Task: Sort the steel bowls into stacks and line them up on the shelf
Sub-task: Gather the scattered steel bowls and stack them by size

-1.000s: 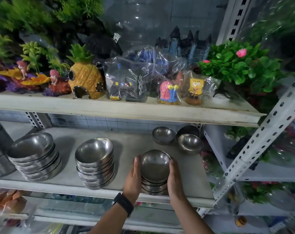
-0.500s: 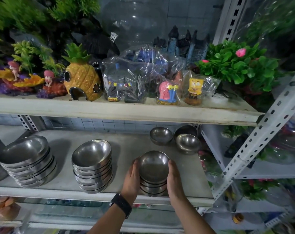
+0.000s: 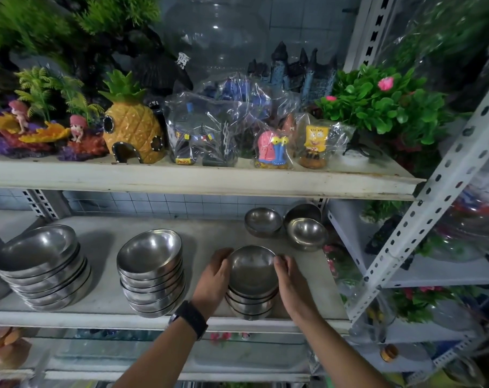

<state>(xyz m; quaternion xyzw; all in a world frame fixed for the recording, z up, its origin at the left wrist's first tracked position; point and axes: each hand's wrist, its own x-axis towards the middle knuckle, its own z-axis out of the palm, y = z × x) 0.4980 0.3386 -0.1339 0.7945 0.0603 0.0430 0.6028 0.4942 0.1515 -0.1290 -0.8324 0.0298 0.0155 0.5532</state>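
**Operator:** What surface and surroundings are showing?

**Technician:** A pale grey shelf (image 3: 209,233) is running left to right inside a white perforated-steel rack (image 3: 433,191), and a tiled wall (image 3: 153,203) is showing behind it. An upper shelf (image 3: 181,180) is carrying aquarium ornaments (a pineapple house (image 3: 132,130), bagged figures (image 3: 274,147) and an artificial plant (image 3: 377,105) with pink flowers).

**Operator:** Where is the small stack sitting, and which way is it pointing?

**Technician:** The small stack (image 3: 251,275) of steel bowls is standing near the shelf's front edge, right of centre. Its bowls are nesting mouth-up, so the stack's long axis is running upright. A medium stack (image 3: 152,273) is standing apart to its left, and a large stack (image 3: 44,264) is standing further left. All three are lining up along the front edge, with bowl size going down from left to right. Three loose bowls (image 3: 306,233) are sitting mouth-up, close together, at the back right corner.

**Operator:** How are the hands lying?

**Technician:** The left hand (image 3: 212,278), with a black watch (image 3: 191,317) on its wrist, is cupping the stack's left side with its fingers curling round the steel. The right hand (image 3: 290,281) is cupping the right side, and its fingertips are resting at the top bowl's rim
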